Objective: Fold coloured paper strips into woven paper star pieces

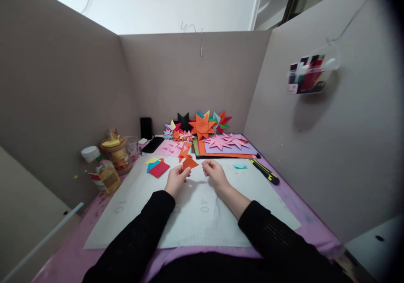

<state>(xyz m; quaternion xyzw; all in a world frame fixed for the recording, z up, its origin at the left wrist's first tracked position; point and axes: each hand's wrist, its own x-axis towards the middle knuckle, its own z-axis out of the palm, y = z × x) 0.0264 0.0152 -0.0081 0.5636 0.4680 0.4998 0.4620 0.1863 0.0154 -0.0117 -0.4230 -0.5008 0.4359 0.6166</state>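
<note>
My left hand (178, 179) pinches a piece of orange paper (190, 163), its pointed corner aimed right. Just across from that corner my right hand (216, 173) is closed, thumb against fingers; whether something tiny sits between them I cannot make out. Left of the hands lie red, blue and yellow paper squares (159, 169), overlapping. A small folded turquoise paper piece (240, 166) rests to the right. Behind my left hand, folded orange pieces (185, 150) lie beside pink folded pieces (170, 148).
A white mat (132, 220) covers much of the table. A yellow-black utility knife (265, 172) lies at right. Folded paper stars (202, 125) and paper sheets (227, 148) fill the back. Phones (153, 144), a bottle (109, 175) and a tub (116, 154) stand or lie left.
</note>
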